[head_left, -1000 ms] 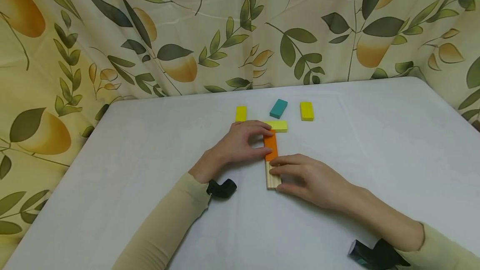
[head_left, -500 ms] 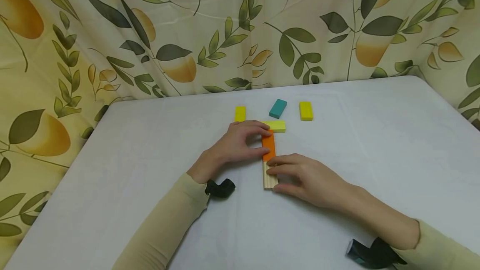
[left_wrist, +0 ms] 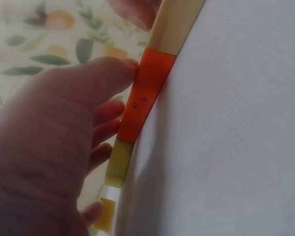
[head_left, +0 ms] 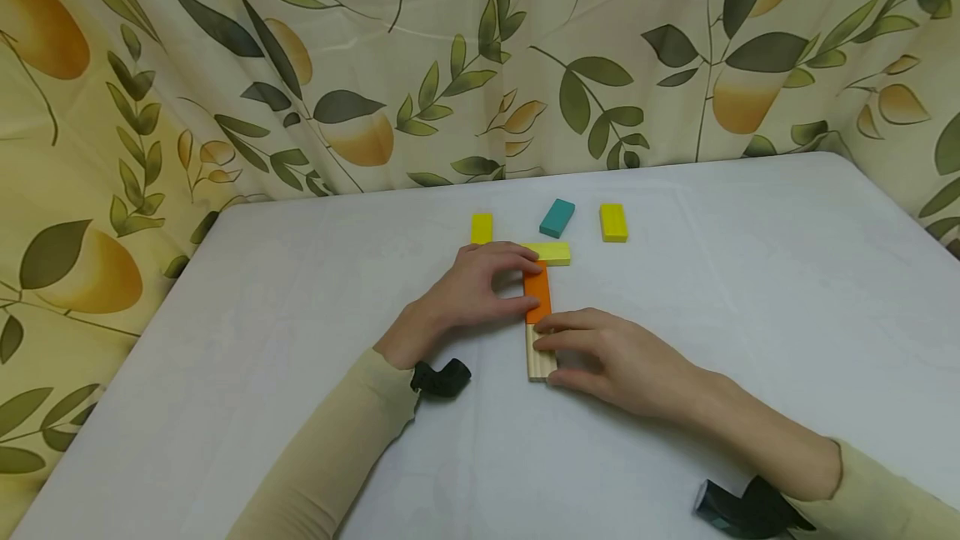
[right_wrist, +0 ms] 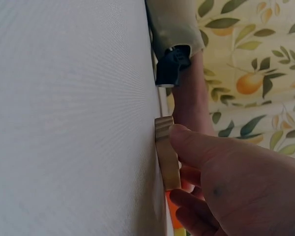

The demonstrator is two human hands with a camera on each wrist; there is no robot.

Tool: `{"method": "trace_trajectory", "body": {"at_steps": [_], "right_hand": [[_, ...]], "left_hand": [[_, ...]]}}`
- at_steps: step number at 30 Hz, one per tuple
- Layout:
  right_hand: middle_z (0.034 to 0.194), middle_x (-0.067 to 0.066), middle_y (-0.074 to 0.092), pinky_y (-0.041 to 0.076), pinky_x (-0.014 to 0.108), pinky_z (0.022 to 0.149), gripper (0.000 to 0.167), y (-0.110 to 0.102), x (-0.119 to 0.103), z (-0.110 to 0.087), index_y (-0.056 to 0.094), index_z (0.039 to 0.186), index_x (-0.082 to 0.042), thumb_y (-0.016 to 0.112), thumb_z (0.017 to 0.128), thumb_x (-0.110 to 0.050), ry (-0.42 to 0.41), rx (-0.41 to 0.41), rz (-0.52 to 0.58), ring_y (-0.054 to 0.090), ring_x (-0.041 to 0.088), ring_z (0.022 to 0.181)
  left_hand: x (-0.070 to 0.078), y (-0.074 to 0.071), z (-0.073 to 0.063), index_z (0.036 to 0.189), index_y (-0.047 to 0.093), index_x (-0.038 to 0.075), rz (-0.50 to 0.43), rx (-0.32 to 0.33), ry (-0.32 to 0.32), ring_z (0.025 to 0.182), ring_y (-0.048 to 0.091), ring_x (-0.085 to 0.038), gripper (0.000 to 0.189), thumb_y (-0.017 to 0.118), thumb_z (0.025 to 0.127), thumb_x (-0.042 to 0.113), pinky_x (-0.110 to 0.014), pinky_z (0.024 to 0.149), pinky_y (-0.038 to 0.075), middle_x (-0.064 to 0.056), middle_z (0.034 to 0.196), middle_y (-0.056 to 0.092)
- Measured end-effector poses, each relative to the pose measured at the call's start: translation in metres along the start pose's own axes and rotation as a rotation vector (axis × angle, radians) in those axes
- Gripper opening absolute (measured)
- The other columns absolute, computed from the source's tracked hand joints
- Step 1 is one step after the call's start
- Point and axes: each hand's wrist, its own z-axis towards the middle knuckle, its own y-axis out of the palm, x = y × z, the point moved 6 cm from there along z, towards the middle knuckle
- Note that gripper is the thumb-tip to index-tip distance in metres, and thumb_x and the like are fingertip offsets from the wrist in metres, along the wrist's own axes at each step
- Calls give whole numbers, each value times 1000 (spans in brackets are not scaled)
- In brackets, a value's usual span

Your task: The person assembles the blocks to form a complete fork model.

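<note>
Resting the left hand [head_left: 478, 283] on the orange block [head_left: 537, 290], spreading relaxed thumb and fingers along the block's length, with the thumb toward the near end and the fingertips toward the far end. Touching the plain wooden block [head_left: 540, 367] with the right hand [head_left: 633, 361], likewise loosely parted, setting two fingertips on the block's far part and the thumb by its near right corner. Lying end to end near the middle of the white table [head_left: 750, 290], wood on the near side and orange directly beyond, forming one straight line and touching at the join. Lying crosswise against the far end of the orange, and partly hiding behind the left fingers: a pale yellow block [head_left: 551, 254].

Sitting farther off, just beyond the left hand and partly covered by it: a yellow block [head_left: 482, 227]. Lying at a slant to the right of that one, well apart from it: a teal block [head_left: 557, 217]. Standing out at the far right of the group: a second yellow block [head_left: 613, 222].

Wearing beige sleeves [head_left: 318, 448] and a dark camera [head_left: 441, 378] at each wrist. Hanging behind the table's far edge: a curtain [head_left: 465, 23] with printed leaves and orange fruit.
</note>
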Motion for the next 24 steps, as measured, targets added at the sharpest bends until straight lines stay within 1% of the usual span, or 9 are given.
{"method": "trace_trajectory", "body": {"at_steps": [3, 6, 9, 16, 19, 24], "right_hand": [[133, -6, 62, 47, 42, 101, 40, -1, -1, 0, 73, 124, -17, 82, 87, -29, -10, 15, 1, 56, 17, 124], [133, -7, 62, 48, 41, 100, 41, -4, -1, -1, 73, 125, -17, 82, 86, -28, -31, 54, -4, 56, 15, 123], [132, -6, 62, 48, 41, 99, 44, -9, 0, -1, 72, 126, -17, 83, 85, -26, -33, 97, -14, 57, 16, 122], [131, 0, 63, 50, 46, 98, 44, -22, 10, 1, 71, 127, -13, 84, 85, -21, 19, 155, -31, 58, 22, 122], [132, 1, 63, 49, 47, 99, 44, -28, 14, 3, 71, 126, -12, 83, 86, -22, 36, 170, -35, 57, 22, 123], [133, 3, 63, 46, 50, 101, 44, -33, 21, 6, 70, 127, -9, 82, 86, -17, 45, 195, -33, 56, 25, 126]], "left_hand": [[1, 0, -1, 124, 72, 19, 0, 6, 10, 131, 47, -10, 37, 75, 91, 34, -42, 107, 27, 6, 135, 61], [1, 0, -1, 124, 72, 19, 1, 8, 15, 131, 47, -10, 36, 74, 91, 32, -43, 106, 27, 6, 135, 61], [1, 0, -1, 124, 72, 19, 4, 12, 17, 131, 47, -10, 35, 74, 91, 32, -43, 106, 27, 6, 135, 61], [1, 0, -1, 124, 72, 18, 9, 15, 24, 131, 47, -10, 35, 73, 91, 31, -43, 106, 28, 5, 135, 61], [0, 0, -1, 125, 72, 18, 5, 11, 20, 132, 47, -11, 36, 73, 92, 31, -43, 106, 27, 5, 136, 61], [1, 0, 0, 124, 72, 18, -2, 9, 22, 132, 47, -11, 35, 73, 92, 31, -44, 106, 27, 5, 136, 60]]}}
